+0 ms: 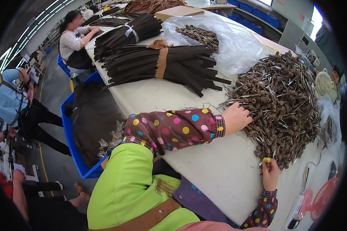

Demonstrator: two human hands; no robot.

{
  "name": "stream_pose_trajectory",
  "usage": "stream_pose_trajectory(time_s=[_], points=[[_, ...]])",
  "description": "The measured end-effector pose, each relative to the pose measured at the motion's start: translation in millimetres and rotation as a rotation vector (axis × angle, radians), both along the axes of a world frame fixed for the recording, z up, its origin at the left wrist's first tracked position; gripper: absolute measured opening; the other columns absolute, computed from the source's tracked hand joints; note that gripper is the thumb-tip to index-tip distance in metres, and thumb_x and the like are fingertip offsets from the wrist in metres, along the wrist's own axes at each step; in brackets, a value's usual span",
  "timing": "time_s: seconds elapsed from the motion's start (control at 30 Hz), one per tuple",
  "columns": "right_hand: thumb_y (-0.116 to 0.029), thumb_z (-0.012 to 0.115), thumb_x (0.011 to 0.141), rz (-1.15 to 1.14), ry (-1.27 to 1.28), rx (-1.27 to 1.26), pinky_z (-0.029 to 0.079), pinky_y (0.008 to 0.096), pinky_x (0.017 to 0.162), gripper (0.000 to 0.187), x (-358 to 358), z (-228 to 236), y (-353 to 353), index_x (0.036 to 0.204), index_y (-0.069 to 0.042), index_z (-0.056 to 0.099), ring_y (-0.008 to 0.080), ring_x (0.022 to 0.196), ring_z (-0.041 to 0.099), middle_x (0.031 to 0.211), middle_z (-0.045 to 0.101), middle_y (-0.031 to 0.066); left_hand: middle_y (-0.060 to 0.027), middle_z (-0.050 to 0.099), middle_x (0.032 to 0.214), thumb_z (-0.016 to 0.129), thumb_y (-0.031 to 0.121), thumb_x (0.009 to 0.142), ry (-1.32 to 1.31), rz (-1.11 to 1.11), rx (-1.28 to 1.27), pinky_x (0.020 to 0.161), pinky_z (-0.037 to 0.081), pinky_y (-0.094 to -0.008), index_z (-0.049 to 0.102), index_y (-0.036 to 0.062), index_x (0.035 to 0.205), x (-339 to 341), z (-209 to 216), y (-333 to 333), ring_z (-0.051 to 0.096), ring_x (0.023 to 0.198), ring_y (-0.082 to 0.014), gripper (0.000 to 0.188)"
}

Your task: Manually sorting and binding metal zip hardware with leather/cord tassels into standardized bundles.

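Note:
A large heap of brown knotted cords with silvery metal tips (275, 104) lies on the right part of the white table. My left hand (237, 118) reaches across to its near left edge, fingers bent down against the cords. What those fingers hold is hidden. Lower down, my right hand (271, 173) is at the heap's near edge, its fingers pinched together, with something yellow around one fingertip. Cords lie right against that pinch, but I cannot make out what is in it. Dotted brown sleeves cover both my forearms.
Dark strap bundles (142, 63) lie across the table (142, 98), one tied with a tan band. Beyond them sits a clear plastic bag (239, 50) with more cords. A blue bin (67, 131) stands left of the table. At right is a pink fan (324, 198). Other people work at left.

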State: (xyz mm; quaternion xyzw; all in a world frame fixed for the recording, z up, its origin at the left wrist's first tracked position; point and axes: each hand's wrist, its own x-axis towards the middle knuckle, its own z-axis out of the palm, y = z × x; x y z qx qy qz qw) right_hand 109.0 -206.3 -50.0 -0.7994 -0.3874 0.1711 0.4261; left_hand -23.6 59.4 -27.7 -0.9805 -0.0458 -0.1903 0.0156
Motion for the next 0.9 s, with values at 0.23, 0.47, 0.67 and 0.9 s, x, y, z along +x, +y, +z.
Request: stream_pose_trajectory(time_s=[0.23, 0.47, 0.67, 0.9], points=[[0.0, 0.055, 0.083, 0.015, -0.017, 0.008, 0.025, 0.0188, 0.049, 0.003, 0, 8, -2, 0.084, 0.0, 0.052, 0.0028, 0.057, 0.031, 0.064, 0.038, -0.0061, -0.0039, 0.055, 0.078, 0.057, 0.014, 0.077, -0.426, -0.105, -0.322, 0.062, 0.044, -0.0332, 0.051, 0.0082, 0.083, -4, 22, -13, 0.057, 0.07, -0.022, 0.011], [0.001, 0.054, 0.084, 0.011, -0.018, 0.029, 0.027, 0.0178, 0.05, 0.003, 4, 0, 0, 0.086, 0.0, 0.052, 0.0018, 0.057, 0.033, 0.07, 0.043, -0.0052, -0.0101, 0.057, 0.076, 0.053, 0.01, 0.081, 0.001, -0.414, -1.236, 0.062, 0.045, -0.0353, 0.048, 0.0023, 0.089, -10, 4, -52, 0.057, 0.07, -0.025, 0.012], [-0.006, 0.051, 0.087, -0.042, 0.414, 0.258, 0.036, 0.0167, 0.055, 0.021, -19, 22, 0, 0.108, -0.002, 0.05, 0.0047, 0.064, 0.045, 0.085, 0.054, 0.0, -0.0084, 0.055, 0.08, 0.056, 0.01, 0.079, -0.063, -0.558, -0.95, 0.062, 0.046, -0.0353, 0.05, 0.0061, 0.09, -17, -2, -60, 0.057, 0.07, -0.0251, 0.013], [-0.002, 0.054, 0.084, 0.099, 0.446, 0.214, 0.043, 0.023, 0.073, 0.023, -47, 21, 2, 0.106, 0.002, 0.05, 0.0107, 0.08, 0.055, 0.092, 0.057, 0.0048, -0.009, 0.055, 0.084, 0.059, 0.014, 0.078, -0.083, -0.624, -0.83, 0.065, 0.047, -0.0352, 0.051, 0.0068, 0.091, -8, -7, -71, 0.057, 0.077, -0.027, 0.017]])
